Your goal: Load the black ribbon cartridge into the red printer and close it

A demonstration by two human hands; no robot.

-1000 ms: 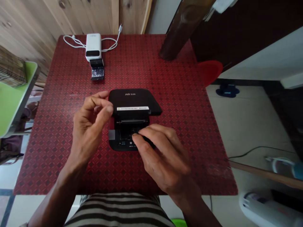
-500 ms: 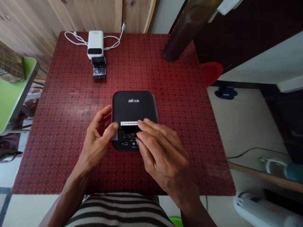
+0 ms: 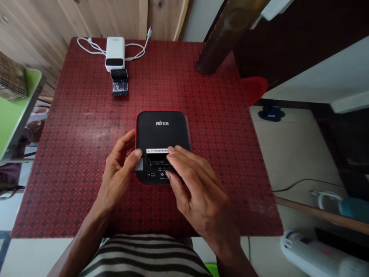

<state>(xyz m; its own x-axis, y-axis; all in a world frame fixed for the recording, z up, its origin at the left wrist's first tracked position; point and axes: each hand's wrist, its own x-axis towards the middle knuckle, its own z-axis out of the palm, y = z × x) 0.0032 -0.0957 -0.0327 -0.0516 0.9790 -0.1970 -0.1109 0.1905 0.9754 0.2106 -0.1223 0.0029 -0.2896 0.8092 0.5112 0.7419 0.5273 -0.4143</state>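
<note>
A black box-shaped device with rounded corners and red sides, seemingly a small printer (image 3: 161,135), lies on the red patterned table. A white warning strip runs across it above a dark rectangular opening (image 3: 157,160) with something glossy inside. Small sockets and markings line its near edge. My left hand (image 3: 120,167) grips the left side, thumb on top and fingers round the edge. Over the right part of the opening rests my right hand (image 3: 198,184), its fingertips on the device and its thumb apart from the forefinger. Those fingers hide the opening's right end.
At the table's back left lies a white power bank (image 3: 115,52) with a white cable (image 3: 141,50) behind it and a black-and-silver strip (image 3: 119,82) at its near end. A brown post (image 3: 213,54) rises at the back right. The red table (image 3: 225,146) ends close to my body.
My right thumb and forefinger were close together at the opening and are now spread apart. The opening's edge looks lower and more even. My left hand keeps its hold.
</note>
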